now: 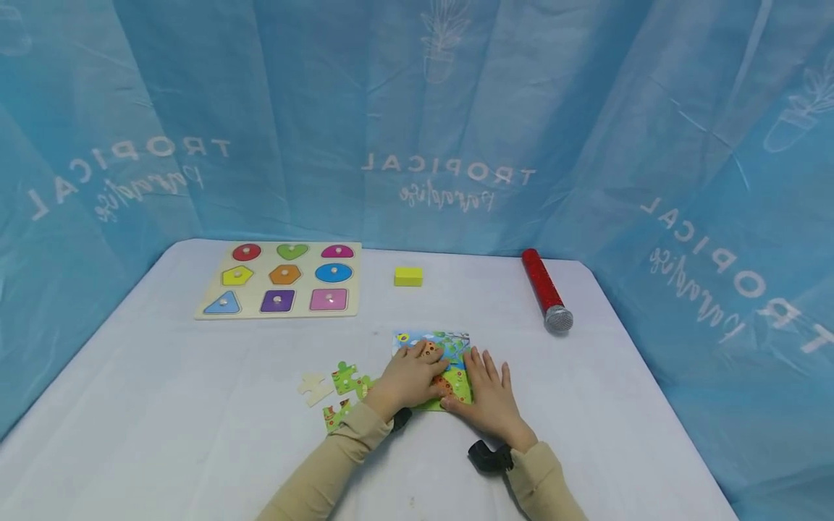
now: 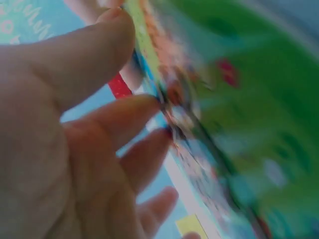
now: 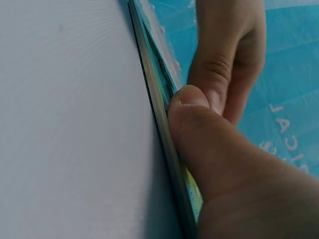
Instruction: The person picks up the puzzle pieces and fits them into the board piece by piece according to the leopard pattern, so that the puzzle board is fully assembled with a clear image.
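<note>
Handling picture puzzle (image 1: 458,373) two-handed, middle of white table (image 1: 195,434)

Nearest: could scatter loose pieces (image 1: 343,379) by brushing with tan left sleeve (image 1: 319,470). Then: see left hand (image 1: 407,376) spread over picture puzzle, right hand (image 1: 490,398) straight-fingered along its right edge. Could pop joints through uneven pressure. Can't read artwork under left hand; can't tell piece seating from blurred left-wrist view. Behind: note red microphone (image 1: 542,284), yellow block (image 1: 408,276), shape board (image 1: 304,286).

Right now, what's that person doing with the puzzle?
Someone's left grip rests on a jigsaw puzzle, while the right grip touches its right side. Some loose pieces lie to the left, not joined on. Farther back sit a yellow block and a red microphone, both untouched.
</note>
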A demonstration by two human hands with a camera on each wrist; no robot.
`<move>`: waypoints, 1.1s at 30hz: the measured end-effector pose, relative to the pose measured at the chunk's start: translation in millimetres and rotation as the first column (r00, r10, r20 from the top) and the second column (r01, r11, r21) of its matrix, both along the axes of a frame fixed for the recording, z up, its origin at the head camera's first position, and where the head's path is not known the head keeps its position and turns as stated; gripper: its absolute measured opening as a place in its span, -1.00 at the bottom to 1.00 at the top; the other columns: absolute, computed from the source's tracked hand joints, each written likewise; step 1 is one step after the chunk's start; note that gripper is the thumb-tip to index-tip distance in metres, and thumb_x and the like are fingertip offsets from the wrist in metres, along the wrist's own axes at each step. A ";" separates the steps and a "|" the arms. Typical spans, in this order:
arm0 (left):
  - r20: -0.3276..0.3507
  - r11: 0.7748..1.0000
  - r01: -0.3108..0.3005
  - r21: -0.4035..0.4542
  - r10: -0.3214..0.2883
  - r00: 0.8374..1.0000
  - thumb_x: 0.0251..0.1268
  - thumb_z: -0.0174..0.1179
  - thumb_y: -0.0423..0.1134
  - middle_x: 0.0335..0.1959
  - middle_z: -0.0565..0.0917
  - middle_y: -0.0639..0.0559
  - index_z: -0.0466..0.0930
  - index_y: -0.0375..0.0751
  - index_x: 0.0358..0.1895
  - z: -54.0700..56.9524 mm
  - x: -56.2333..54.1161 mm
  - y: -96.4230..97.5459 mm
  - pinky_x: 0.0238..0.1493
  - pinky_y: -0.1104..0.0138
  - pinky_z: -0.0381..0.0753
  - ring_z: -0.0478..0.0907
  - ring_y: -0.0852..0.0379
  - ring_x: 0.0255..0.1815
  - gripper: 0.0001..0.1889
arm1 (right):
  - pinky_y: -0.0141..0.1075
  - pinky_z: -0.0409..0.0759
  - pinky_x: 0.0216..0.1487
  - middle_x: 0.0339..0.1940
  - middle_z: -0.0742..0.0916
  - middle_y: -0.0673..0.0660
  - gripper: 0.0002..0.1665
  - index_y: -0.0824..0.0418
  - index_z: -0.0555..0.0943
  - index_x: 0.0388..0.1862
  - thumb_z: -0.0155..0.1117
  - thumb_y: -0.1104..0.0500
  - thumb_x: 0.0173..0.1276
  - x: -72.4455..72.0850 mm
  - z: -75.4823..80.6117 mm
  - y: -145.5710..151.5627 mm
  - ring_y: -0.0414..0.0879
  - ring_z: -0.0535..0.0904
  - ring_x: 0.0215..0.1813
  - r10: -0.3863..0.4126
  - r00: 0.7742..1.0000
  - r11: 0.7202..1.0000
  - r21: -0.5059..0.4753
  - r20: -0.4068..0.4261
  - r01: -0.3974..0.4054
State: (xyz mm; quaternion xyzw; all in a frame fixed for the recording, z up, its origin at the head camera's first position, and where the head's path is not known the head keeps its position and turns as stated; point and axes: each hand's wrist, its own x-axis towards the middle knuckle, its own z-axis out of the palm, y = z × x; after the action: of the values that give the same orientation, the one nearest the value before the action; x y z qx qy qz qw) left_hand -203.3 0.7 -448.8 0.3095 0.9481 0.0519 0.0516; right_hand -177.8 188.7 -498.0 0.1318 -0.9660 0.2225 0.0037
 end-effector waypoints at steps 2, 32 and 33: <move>0.027 1.000 -0.010 -0.012 0.010 1.000 0.35 0.08 0.16 0.49 0.29 0.10 0.34 0.07 0.42 1.4 -1.1 4.6 0.47 -0.08 0.20 0.10 -0.11 0.55 -0.39 | 0.33 -0.22 0.47 0.56 0.20 0.31 0.17 0.32 0.11 0.53 0.28 -0.34 0.17 0.1 -1.4 -0.3 0.27 -0.03 0.59 -0.004 1.000 1.000 0.008 -0.004 0.005; 0.096 0.976 -0.022 0.215 0.001 0.995 0.36 0.16 0.00 0.31 0.52 -0.05 0.52 -0.12 0.27 -2.0 -20.1 -27.3 0.38 -0.01 0.36 0.40 -0.17 0.36 -0.52 | 0.32 -0.26 0.48 0.58 0.16 0.29 0.14 0.23 0.12 0.54 0.27 -0.34 0.18 -1.9 -8.1 -1.0 0.26 -0.08 0.60 -0.005 1.000 1.000 0.023 0.020 0.005; 0.111 0.969 -0.050 0.243 0.023 0.994 0.36 0.17 -0.02 0.27 0.56 -0.08 0.53 -0.14 0.25 0.5 -20.8 -36.4 0.35 -0.01 0.39 0.44 -0.17 0.32 -0.53 | 0.32 -0.25 0.48 0.57 0.17 0.29 0.13 0.23 0.13 0.54 0.27 -0.34 0.18 -2.5 -8.4 -0.7 0.27 -0.07 0.60 -0.011 1.000 1.000 0.020 0.016 0.011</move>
State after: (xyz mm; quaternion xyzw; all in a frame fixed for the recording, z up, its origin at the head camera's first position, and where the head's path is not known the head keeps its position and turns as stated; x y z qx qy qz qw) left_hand -224.1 -35.7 -448.3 0.2927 0.9357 0.1864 0.0629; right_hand -180.3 187.9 -506.4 0.1247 -0.9689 0.2139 -0.0043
